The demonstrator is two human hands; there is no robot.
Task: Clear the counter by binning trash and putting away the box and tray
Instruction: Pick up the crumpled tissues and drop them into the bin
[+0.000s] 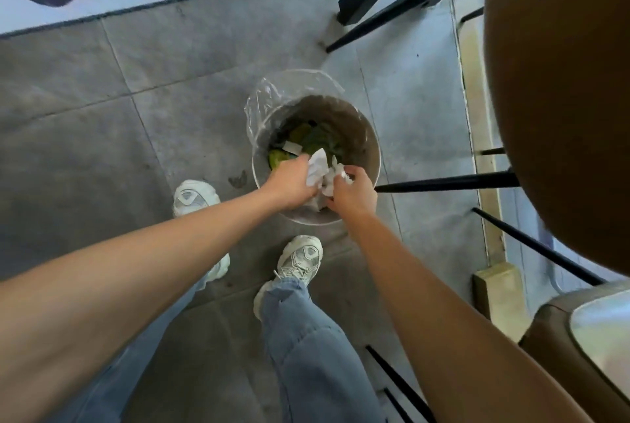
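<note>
Tissue (318, 172), crumpled and white, was held between my two hands directly over the near rim of the bin (370, 150), so the coming release turned on a straight drop. My left hand (289, 185) clutched the larger wad; my right hand (353, 194) pinched the smaller end. Both sat equally close. The bin, lined with a clear bag (266, 99), already held green wrappers (315, 141) and scraps. Box and tray were out of view.

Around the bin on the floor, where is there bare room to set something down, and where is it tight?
Bare grey floor lies left of and beyond the bin, up to the painted wall. Right of the bin, black stool legs crowd it. The near side is taken by both shoes and arms.
</note>
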